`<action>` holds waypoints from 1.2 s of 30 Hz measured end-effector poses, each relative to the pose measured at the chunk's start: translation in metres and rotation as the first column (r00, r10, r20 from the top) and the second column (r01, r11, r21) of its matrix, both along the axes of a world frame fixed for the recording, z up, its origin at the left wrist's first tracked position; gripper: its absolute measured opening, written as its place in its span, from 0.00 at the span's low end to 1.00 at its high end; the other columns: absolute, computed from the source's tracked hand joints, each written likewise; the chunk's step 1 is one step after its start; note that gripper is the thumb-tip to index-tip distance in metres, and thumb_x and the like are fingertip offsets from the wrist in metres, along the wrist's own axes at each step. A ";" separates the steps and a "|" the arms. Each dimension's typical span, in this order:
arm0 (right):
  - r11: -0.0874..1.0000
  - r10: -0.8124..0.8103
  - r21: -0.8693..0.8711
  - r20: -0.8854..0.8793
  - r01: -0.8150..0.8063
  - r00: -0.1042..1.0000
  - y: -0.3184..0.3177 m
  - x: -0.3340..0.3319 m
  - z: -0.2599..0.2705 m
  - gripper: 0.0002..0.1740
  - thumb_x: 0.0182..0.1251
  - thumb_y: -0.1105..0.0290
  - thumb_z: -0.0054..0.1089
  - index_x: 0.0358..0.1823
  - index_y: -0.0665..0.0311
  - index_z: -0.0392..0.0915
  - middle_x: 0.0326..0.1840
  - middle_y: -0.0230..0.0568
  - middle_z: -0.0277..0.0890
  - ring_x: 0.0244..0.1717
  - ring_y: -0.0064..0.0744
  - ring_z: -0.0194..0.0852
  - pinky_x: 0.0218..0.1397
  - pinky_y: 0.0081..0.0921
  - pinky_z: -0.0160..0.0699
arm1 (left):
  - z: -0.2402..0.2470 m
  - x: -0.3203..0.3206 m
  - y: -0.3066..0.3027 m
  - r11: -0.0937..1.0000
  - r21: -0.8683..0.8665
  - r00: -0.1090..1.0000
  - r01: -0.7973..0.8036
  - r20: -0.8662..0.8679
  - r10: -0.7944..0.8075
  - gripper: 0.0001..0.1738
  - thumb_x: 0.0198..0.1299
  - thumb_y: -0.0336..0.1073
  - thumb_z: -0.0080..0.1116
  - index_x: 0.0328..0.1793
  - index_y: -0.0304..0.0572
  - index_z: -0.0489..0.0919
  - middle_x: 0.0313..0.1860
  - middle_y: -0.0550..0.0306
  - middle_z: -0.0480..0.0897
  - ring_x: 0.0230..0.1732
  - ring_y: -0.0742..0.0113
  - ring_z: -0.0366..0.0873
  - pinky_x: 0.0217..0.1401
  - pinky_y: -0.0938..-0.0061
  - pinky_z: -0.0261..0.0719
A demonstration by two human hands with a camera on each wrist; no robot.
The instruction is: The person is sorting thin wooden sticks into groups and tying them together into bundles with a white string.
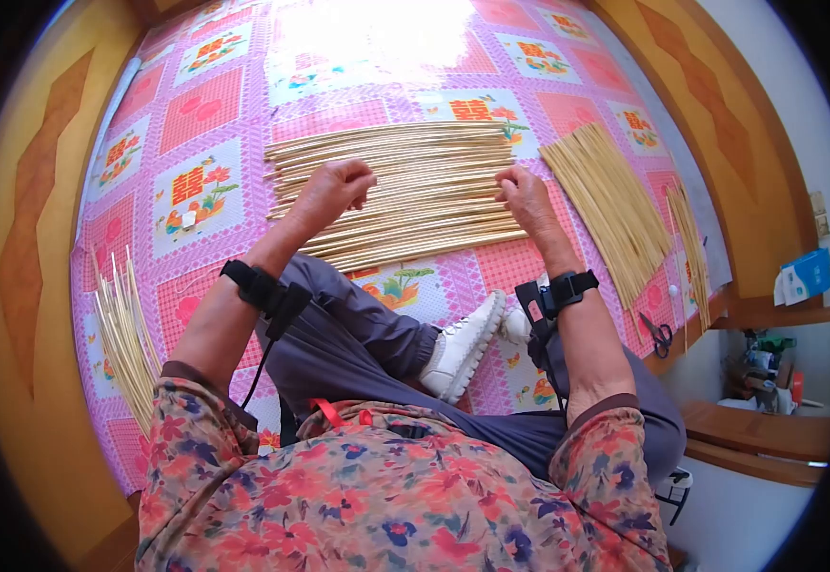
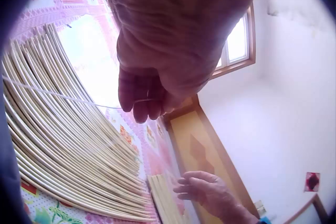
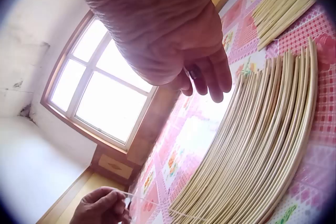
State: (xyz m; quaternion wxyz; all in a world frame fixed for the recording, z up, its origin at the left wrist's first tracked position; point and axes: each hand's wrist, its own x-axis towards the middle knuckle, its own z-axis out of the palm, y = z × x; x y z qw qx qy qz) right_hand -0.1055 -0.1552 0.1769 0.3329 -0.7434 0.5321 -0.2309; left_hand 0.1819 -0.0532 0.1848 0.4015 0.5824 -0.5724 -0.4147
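Observation:
A mat of pale straw stalks [image 1: 405, 195] lies side by side on the pink patterned cloth [image 1: 196, 105] in front of my crossed legs. My left hand [image 1: 337, 183] is over the mat's left end. Its curled fingertips [image 2: 140, 104] pinch a thin clear thread [image 2: 58, 94] that runs across the stalks [image 2: 68, 150]. My right hand [image 1: 522, 194] is at the mat's right end, with its fingers [image 3: 212, 74] loosely bent just above the stalks [image 3: 262, 145] and holding nothing that I can see. The right wrist view also shows the left hand [image 3: 102, 207] pinching the thread.
A second flat bundle of stalks [image 1: 607, 205] lies to the right, with thinner strips [image 1: 689, 243] and scissors [image 1: 659, 334] beyond it. Loose stalks [image 1: 124, 334] lie at the left near the wooden edge [image 1: 24, 286]. My white shoe [image 1: 463, 345] is just below the mat.

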 end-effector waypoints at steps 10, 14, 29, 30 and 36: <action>0.806 0.406 0.071 0.656 -0.587 0.636 0.099 0.160 0.016 0.33 0.56 0.66 0.63 0.61 0.68 0.60 0.59 0.44 0.63 0.62 0.33 0.60 0.63 0.29 0.60 | 0.082 0.013 0.013 0.984 -0.123 0.839 -0.132 -0.542 0.045 0.10 0.64 0.37 0.48 0.39 0.38 0.75 0.23 0.59 0.78 0.24 0.70 0.79 0.23 0.81 0.76; 0.757 0.293 0.082 0.844 -0.648 0.449 0.113 0.191 0.054 0.12 0.62 0.70 0.56 0.44 0.70 0.74 0.35 0.34 0.75 0.39 0.21 0.73 0.46 0.19 0.72 | 0.127 0.029 0.028 0.944 -0.266 0.765 -0.195 -0.644 -0.023 0.11 0.65 0.36 0.45 0.44 0.37 0.74 0.30 0.55 0.79 0.34 0.65 0.81 0.29 0.78 0.77; 0.801 0.551 0.096 0.268 -0.591 0.790 0.055 0.119 0.135 0.09 0.60 0.65 0.57 0.34 0.62 0.80 0.20 0.23 0.69 0.19 0.10 0.61 0.20 0.10 0.62 | 0.111 0.299 0.158 0.561 -0.253 0.390 -0.788 -0.911 0.136 0.09 0.62 0.33 0.49 0.42 0.33 0.71 0.22 0.62 0.67 0.23 0.74 0.62 0.22 0.80 0.61; 0.831 0.522 0.105 0.187 -0.546 0.832 0.050 0.110 0.137 0.09 0.60 0.65 0.58 0.33 0.61 0.80 0.20 0.23 0.69 0.18 0.10 0.60 0.19 0.11 0.62 | 0.100 0.306 0.166 0.541 -0.207 0.369 -0.815 -0.905 0.210 0.10 0.63 0.34 0.47 0.42 0.33 0.71 0.22 0.63 0.67 0.22 0.74 0.62 0.22 0.80 0.61; 0.940 0.331 0.125 -0.107 -0.318 0.937 0.023 0.047 0.123 0.09 0.58 0.63 0.59 0.31 0.61 0.80 0.18 0.23 0.69 0.16 0.12 0.59 0.17 0.13 0.59 | 0.026 0.321 0.198 0.437 0.083 0.184 -0.896 -0.826 0.533 0.10 0.64 0.37 0.46 0.40 0.36 0.72 0.20 0.64 0.69 0.18 0.75 0.65 0.17 0.80 0.63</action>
